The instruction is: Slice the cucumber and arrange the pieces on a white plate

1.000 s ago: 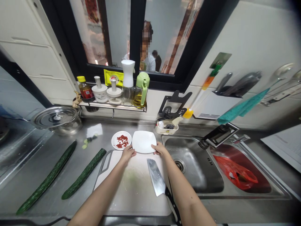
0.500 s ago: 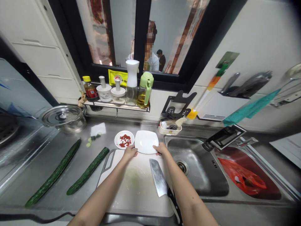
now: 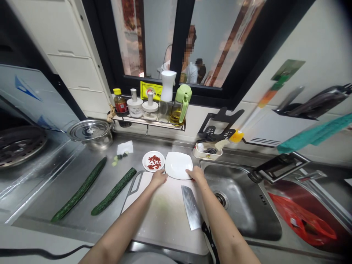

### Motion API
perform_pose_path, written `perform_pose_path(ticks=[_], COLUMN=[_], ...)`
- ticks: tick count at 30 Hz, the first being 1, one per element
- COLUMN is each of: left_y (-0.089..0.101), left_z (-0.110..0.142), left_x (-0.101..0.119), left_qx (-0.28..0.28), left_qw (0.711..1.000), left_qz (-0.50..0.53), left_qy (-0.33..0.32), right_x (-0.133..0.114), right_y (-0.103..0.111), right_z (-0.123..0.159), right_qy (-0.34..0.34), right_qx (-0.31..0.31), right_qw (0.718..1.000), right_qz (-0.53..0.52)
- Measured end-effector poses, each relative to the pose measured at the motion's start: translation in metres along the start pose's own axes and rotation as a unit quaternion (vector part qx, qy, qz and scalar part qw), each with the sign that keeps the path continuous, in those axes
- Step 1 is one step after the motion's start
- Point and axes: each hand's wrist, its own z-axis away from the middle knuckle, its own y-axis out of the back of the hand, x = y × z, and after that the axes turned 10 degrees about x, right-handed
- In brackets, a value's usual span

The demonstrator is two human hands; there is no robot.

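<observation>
A white, rounded-square plate (image 3: 179,165) lies at the far edge of the pale cutting board (image 3: 154,227). My left hand (image 3: 159,178) has its fingers closed at the plate's near left corner. At the right corner, my right hand (image 3: 197,174) pinches the rim with its thumb on top; the fingers beneath are hidden. Left of the plate, a small round white dish (image 3: 145,161) holds red pieces that look like dried berries. A cleaver (image 3: 191,209) with a black handle rests on the board's right side, its handle partly beside my right forearm.
Two long cucumbers (image 3: 82,192) lie left of the board, with green scraps (image 3: 120,157) and white paper (image 3: 125,147) behind. A lidded steel pot (image 3: 95,135) stands back left. The sink (image 3: 236,198) is at right, a red bag (image 3: 305,223) beyond. Bottles line a shelf (image 3: 148,123).
The camera view has turned somewhat left, so the whole scene sits further right in the picture. Both hands remain at the plate's near corners, and the plate has barely moved on the counter.
</observation>
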Motion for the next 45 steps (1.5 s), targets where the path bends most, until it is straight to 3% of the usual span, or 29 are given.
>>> perform_pose_path(ticks=[5,8,11,14,18,21,29,38,45], left_y=[0.012,0.026,0.051,0.085,0.126,0.142,0.147,0.149,0.148], left_z=[0.018,0.022,0.019,0.013,0.008,0.009,0.017,0.014,0.031], left_x=[-0.019,-0.038,-0.058,-0.079,-0.102,-0.114,-0.123,-0.131,-0.119], left_qx=[0.009,-0.005,0.05,0.113,0.227,0.262,0.171,0.146,0.13], left_qw=[0.999,0.994,0.985,0.981,0.952,0.928,0.931,0.944,0.956], left_qz=[-0.008,0.014,0.021,-0.002,-0.149,-0.231,-0.314,-0.283,-0.229], left_qy=[-0.053,-0.113,-0.161,-0.158,-0.144,-0.126,-0.067,-0.09,-0.132], right_x=[0.004,0.016,0.034,0.057,0.084,0.095,0.09,0.087,0.085], right_y=[0.016,0.023,0.025,0.023,0.019,0.018,0.02,0.02,0.021], right_z=[0.02,0.039,0.065,0.094,0.13,0.152,0.176,0.178,0.18], right_qy=[-0.013,0.034,0.077,0.097,0.119,0.123,0.085,0.066,0.057], right_qx=[0.055,0.074,0.063,0.051,0.027,-0.015,-0.088,-0.087,-0.088], right_qw=[0.998,0.996,0.993,0.988,0.986,0.988,0.992,0.994,0.995], right_qz=[-0.009,-0.047,-0.07,-0.104,-0.111,-0.097,-0.023,-0.007,-0.004])
